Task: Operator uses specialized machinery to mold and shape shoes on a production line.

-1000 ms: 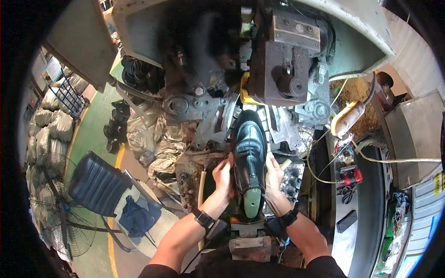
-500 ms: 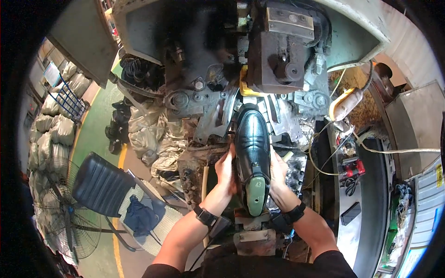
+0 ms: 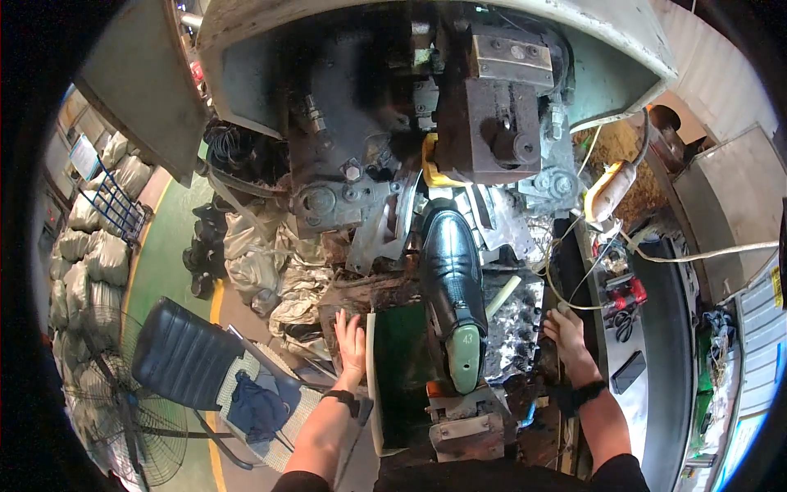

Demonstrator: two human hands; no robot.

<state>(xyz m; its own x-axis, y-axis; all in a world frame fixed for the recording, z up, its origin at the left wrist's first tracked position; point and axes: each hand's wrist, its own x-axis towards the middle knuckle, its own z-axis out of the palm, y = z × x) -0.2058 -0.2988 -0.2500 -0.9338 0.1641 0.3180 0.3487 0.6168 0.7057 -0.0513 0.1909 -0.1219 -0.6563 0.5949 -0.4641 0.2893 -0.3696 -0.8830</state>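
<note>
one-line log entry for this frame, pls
left hand: open, flat on machine edge | right hand: open, resting right of shoe | black shoe: on green last, toe toward machine, untouched

My left hand lies flat, palm down, fingers together and pointing away from me. It grips nothing. The wrist is straight and wears a dark band; the bare forearm runs back toward the lower edge, where a black sleeve begins near the elbow.

My right hand is out to the other side, well apart from the left. It is also open, fingers loosely stretched forward, back of the hand up, holding nothing. A dark band circles that wrist too, and the forearm comes in from the lower right, black sleeve at the end.
</note>
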